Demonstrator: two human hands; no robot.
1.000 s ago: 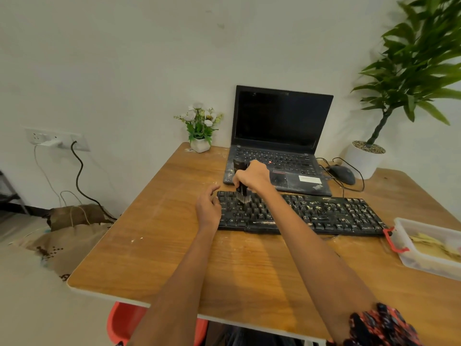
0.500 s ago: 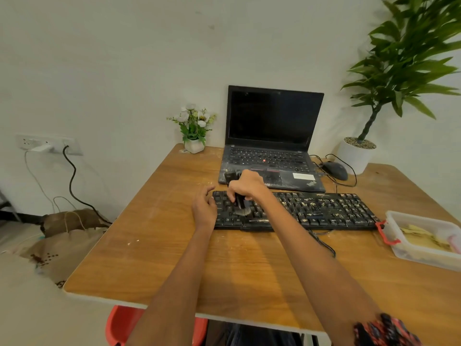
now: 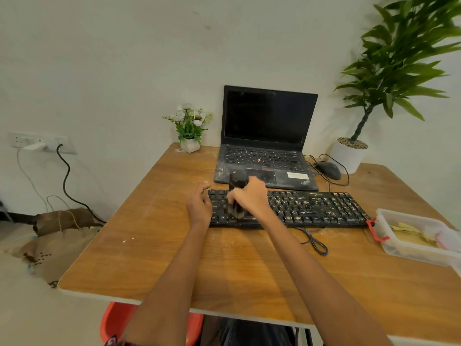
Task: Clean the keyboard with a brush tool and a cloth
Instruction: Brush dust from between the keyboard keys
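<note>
Right hand (image 3: 249, 196) is gripping the black brush tool (image 3: 235, 193) upright, bristles pressing onto the left part of the keyboard (image 3: 311, 208). Left hand (image 3: 199, 206) is resting against the keyboard's left end, fingers relaxed, grasping nothing. Keyboard is lying across the middle of the table (image 3: 149, 245), pale crumbs covering its right-hand keys. Laptop (image 3: 269, 136) is standing open just behind it at the far edge. Plastic container (image 3: 414, 236) is sitting at the right edge.

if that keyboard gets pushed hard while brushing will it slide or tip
The keyboard looks flat, long and rigid, so tipping seems unlikely. It could slide on the smooth table; the left hand at its end probably steadies it. Its loose cable would trail along.
</note>
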